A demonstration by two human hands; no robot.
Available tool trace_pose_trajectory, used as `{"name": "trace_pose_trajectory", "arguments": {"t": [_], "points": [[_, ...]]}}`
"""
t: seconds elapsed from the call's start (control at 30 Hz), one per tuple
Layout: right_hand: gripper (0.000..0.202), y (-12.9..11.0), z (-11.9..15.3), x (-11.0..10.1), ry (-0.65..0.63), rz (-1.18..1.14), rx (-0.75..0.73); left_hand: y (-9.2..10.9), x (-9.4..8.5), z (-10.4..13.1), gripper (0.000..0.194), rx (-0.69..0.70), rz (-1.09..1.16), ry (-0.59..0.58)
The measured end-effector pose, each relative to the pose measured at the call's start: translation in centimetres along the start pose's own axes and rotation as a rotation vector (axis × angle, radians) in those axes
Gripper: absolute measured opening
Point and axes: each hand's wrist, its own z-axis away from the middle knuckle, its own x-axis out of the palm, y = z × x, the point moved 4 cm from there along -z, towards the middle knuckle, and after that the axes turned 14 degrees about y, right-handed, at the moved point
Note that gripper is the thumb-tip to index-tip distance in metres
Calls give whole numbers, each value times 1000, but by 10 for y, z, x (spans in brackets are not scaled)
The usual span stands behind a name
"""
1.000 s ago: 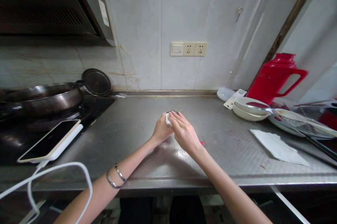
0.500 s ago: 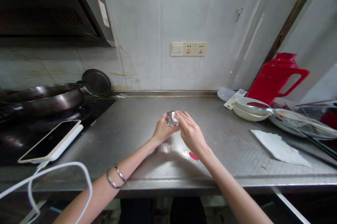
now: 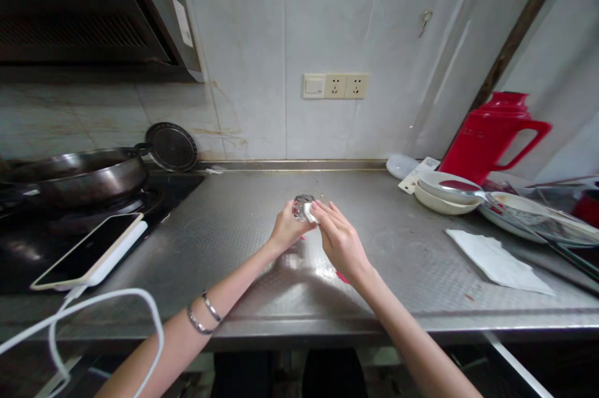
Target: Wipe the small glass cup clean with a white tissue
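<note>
Over the middle of the steel counter (image 3: pixel 243 217), my left hand (image 3: pixel 285 228) is wrapped round a small clear glass-like object (image 3: pixel 303 199). My right hand (image 3: pixel 340 237) presses a bit of white tissue (image 3: pixel 309 213) against that object's side, with fingers together and pointing up and left. Both hands nearly touch, and they hide the lower part of the clear object. A small red patch (image 3: pixel 342 277) shows on the counter beneath my right wrist.
At left, a steel pan (image 3: pixel 79 176) sits on the black stove, with a phone (image 3: pixel 88 251) and white cable nearer me. Along the right are a folded white napkin (image 3: pixel 498 261), stacked bowls (image 3: pixel 447 195), plates and a red thermos (image 3: pixel 491 136).
The white tissue and my right fingertips have shifted slightly down on the clear object. More of its dark rim shows. A bit of red now shows beside my left hand.
</note>
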Motion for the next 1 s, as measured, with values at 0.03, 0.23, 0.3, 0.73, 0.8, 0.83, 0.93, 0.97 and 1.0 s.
{"name": "trace_pose_trajectory", "arguments": {"t": [0.03, 0.23, 0.3, 0.73, 0.8, 0.83, 0.93, 0.97, 1.0], "points": [[47, 3, -4, 0, 10, -6, 19, 2, 1, 1, 56, 12, 6, -19], [49, 7, -5, 0, 28, -57, 48, 11, 3, 6, 55, 9, 75, -64], [50, 3, 3, -3, 26, -52, 32, 11, 2, 6, 53, -43, 115, -60], [49, -3, -15, 0, 16, 22, -51, 13, 1, 6, 52, 22, -24, -15], [48, -4, -16, 6, -19, 34, -77, 14, 0, 6, 51, 33, -44, 2], [48, -5, -14, 8, -25, 37, -85, 14, -1, 6, 50, 32, -43, 3], [50, -10, -4, 7, -13, 37, -84, 11, -1, 4, 50, 22, -11, -14], [50, -11, 0, 6, -9, 34, -81, 9, -1, 3, 49, 18, 0, -22], [50, -13, 4, 5, -8, 31, -79, 7, -1, 2, 47, 13, 11, -26]]}}
